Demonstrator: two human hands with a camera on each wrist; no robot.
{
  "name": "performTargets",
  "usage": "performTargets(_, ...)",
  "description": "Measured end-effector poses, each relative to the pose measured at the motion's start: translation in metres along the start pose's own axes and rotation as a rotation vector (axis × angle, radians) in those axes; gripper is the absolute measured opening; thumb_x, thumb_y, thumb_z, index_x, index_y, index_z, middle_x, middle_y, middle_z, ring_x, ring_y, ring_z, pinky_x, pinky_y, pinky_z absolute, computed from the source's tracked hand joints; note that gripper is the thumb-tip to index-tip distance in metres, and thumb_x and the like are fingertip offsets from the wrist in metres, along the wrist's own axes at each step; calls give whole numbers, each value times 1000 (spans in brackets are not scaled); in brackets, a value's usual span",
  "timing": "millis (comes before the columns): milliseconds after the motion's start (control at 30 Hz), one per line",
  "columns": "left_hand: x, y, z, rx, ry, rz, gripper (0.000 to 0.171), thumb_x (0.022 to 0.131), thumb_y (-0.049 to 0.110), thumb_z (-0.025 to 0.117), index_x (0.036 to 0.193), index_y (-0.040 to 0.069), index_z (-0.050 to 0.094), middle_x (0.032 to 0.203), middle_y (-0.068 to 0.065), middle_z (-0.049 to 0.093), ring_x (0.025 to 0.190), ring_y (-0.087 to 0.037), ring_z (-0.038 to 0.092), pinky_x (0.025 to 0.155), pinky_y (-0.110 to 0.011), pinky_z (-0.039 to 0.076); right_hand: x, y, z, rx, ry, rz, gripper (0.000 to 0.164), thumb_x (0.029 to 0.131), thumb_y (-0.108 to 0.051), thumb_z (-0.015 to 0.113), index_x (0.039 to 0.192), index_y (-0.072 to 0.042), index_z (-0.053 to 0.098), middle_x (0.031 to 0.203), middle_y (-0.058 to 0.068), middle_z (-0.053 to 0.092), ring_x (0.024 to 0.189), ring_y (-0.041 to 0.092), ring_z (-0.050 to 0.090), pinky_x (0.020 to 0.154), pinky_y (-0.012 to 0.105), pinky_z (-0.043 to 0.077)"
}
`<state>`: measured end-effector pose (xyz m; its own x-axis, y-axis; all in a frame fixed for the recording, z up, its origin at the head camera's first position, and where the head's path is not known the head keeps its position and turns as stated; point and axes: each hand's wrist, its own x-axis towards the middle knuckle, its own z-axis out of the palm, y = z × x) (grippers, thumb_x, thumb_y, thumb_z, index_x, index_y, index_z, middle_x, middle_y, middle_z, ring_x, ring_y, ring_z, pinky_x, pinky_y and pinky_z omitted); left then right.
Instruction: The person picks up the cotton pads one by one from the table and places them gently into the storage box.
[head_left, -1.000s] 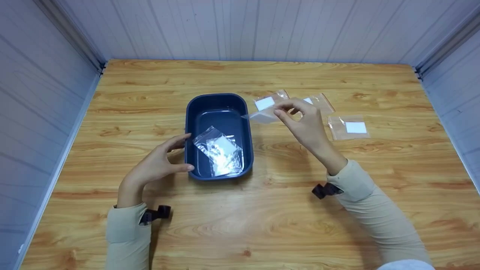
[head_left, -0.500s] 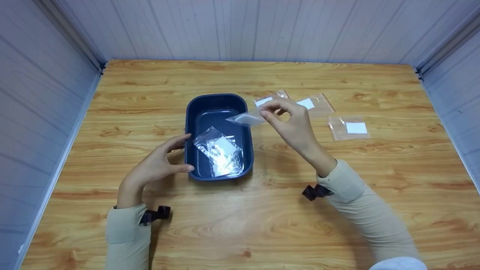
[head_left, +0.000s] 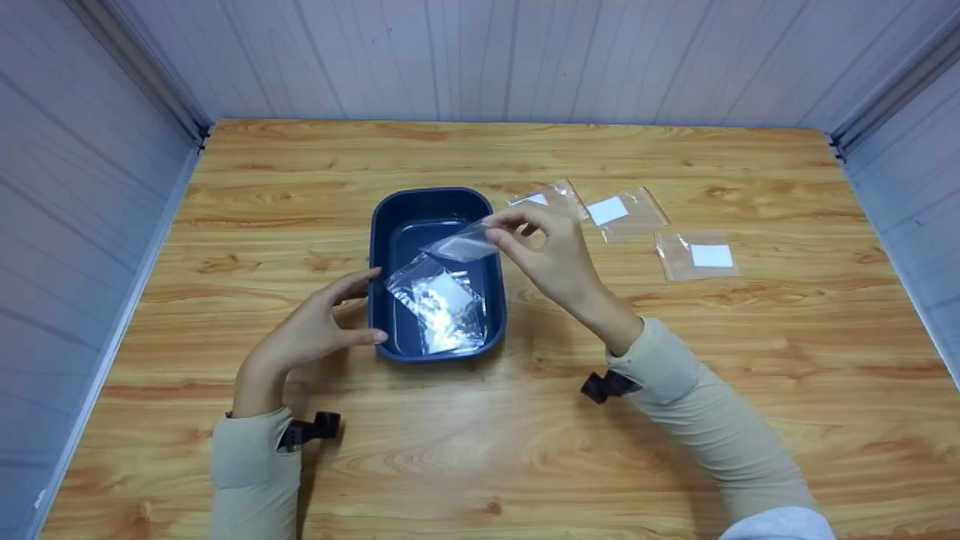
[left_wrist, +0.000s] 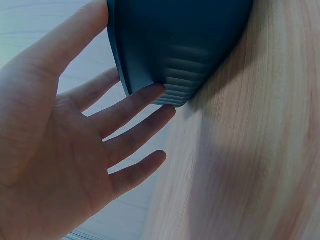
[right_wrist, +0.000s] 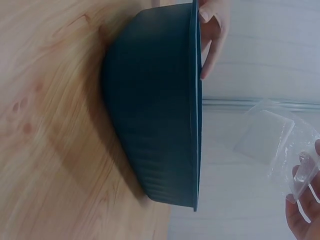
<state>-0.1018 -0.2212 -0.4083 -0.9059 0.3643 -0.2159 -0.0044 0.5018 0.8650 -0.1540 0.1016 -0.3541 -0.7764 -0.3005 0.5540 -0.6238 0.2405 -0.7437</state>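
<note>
A dark blue plastic basin stands on the wooden table, with clear zip-lock bags overlapping inside it, white pieces showing through. My left hand is at the basin's left side, thumb and a finger touching the rim. Its fingers are spread and fairly straight against the outer wall in the left wrist view. My right hand pinches another clear zip-lock bag by one end. That bag hangs tilted above the basin's right half, and a flat white piece is visible inside it.
Right of the basin lie three more bags: one partly behind my right hand, one beside it, one farther right. Panelled walls border the table at the back and both sides.
My right hand has moved left with the pinched zip-lock bag, from beside the basin's right rim to over its inside. My left hand and the basin have stayed put.
</note>
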Motion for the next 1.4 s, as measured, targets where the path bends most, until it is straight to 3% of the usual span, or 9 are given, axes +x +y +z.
performTargets(533, 0, -1, 0, 4, 3, -13, 91, 80, 33, 84, 155, 18, 34, 152, -16, 40, 142, -38, 31, 115, -64, 16, 1, 8, 26, 18, -51, 60, 11, 92, -13, 72, 99, -4, 74, 96, 2, 73, 84, 14, 62, 75, 27, 50)
performTargets(900, 2, -3, -1, -14, -4, 22, 92, 80, 29, 85, 155, 15, 33, 152, -15, 40, 140, -38, 34, 115, -61, 20, 0, 26, 41, 8, -29, 69, 11, 92, -13, 72, 98, -3, 74, 94, 3, 73, 76, 10, 57, 65, 26, 48)
performTargets(1100, 1, -2, -1, -6, -9, 4, 92, 80, 31, 84, 155, 16, 33, 156, -12, 36, 141, -38, 32, 116, -62, 18, 2, 33, 45, 6, -18, 113, 11, 92, -12, 72, 99, -3, 74, 96, 4, 73, 82, 10, 61, 70, 26, 51)
performTargets(1400, 0, 0, -1, 8, -11, -19, 92, 80, 35, 83, 155, 19, 32, 156, -12, 36, 143, -38, 29, 115, -64, 15, 5, 44, 49, -15, 18, 106, 12, 90, -11, 74, 98, -2, 74, 96, 6, 74, 83, 13, 64, 72, 23, 52)
